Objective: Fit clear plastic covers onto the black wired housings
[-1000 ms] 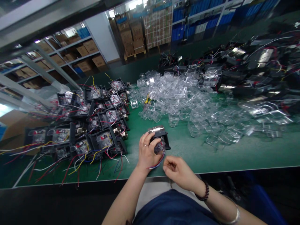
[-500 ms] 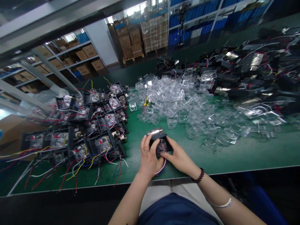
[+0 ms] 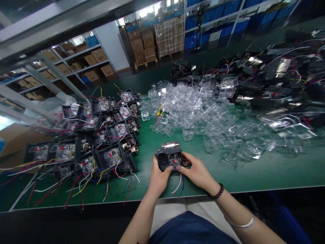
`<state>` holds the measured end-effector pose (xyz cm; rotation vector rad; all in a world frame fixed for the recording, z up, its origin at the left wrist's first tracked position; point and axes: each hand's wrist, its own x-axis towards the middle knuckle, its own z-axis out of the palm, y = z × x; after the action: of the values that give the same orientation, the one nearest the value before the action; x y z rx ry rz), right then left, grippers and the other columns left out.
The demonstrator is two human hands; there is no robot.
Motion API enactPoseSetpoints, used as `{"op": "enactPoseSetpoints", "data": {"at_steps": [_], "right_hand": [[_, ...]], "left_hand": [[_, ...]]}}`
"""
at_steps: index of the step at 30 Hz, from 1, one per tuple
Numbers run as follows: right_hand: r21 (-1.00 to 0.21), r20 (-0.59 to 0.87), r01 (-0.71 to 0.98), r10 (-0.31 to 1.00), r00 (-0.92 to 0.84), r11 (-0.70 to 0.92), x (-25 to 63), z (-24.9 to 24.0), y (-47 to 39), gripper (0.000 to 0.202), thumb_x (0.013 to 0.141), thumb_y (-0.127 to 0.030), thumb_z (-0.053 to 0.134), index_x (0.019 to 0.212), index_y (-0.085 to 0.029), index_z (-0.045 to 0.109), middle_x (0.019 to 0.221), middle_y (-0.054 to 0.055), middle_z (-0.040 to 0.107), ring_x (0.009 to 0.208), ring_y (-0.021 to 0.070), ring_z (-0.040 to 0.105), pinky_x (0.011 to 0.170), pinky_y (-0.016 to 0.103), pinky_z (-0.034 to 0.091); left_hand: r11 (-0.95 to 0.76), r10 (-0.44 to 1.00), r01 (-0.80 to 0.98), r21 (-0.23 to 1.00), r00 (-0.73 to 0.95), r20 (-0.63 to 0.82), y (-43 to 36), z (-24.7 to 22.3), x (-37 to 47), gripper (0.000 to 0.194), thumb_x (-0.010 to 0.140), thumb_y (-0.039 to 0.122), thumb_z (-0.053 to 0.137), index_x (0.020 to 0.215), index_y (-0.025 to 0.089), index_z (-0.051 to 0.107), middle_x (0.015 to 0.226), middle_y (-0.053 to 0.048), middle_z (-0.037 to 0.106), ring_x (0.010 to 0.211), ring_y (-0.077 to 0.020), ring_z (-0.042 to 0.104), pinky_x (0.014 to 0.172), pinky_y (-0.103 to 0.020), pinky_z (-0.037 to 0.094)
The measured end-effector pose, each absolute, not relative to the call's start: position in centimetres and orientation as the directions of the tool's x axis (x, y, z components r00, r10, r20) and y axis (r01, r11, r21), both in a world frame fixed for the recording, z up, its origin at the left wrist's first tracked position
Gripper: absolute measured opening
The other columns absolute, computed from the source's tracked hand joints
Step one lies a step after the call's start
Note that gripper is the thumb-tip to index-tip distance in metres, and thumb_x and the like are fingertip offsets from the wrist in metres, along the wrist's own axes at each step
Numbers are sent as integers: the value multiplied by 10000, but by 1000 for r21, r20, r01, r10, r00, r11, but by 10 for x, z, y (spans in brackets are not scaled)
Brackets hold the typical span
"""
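Note:
A dark housing (image 3: 163,160) with a metal cylinder (image 3: 170,145) at its far side is held between my hands near the table's front edge. My left hand (image 3: 159,176) grips its left side, thumb at the near edge. My right hand (image 3: 196,171) grips the right side, its thumb by a clear cover (image 3: 175,160) that sits in the housing's right part. Red, white and blue wires (image 3: 180,184) hang from the near side. Beyond the hands lies a heap of clear plastic covers (image 3: 188,101).
Several wired housings (image 3: 111,156) stand in rows on the green table (image 3: 147,183) at the left. Yellow-handled pliers (image 3: 159,111) lie by the covers. Dark wired parts (image 3: 274,67) are piled at the back right. A cardboard box (image 3: 15,135) is at the far left.
My left hand has moved off the top of the housing to its left side, with its fingers now mostly behind it. More of the housing and its wires shows.

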<state>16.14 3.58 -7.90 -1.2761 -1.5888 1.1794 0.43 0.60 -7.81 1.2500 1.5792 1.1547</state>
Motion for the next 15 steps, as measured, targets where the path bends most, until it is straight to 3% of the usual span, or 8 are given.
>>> {"op": "enactPoseSetpoints", "data": {"at_steps": [7, 15], "right_hand": [[-962, -82, 269, 982, -173, -33, 159, -70, 33, 399, 599, -302, 709, 945, -138, 596, 827, 71, 690, 713, 194, 636, 573, 273, 489], [-977, -74, 212, 969, -236, -23, 165, -71, 32, 336, 644, -352, 682, 904, -162, 586, 865, 70, 695, 770, 202, 651, 603, 267, 491]], "left_hand": [[112, 982, 252, 961, -175, -69, 5, -73, 5, 505, 718, 331, 612, 1137, 138, 409, 1111, -121, 564, 1053, -253, 528, 933, -390, 380], [137, 976, 290, 947, -201, -80, 2, -71, 9, 497, 707, 259, 629, 1128, 140, 393, 1093, -121, 563, 1047, -252, 525, 914, -383, 382]]}}
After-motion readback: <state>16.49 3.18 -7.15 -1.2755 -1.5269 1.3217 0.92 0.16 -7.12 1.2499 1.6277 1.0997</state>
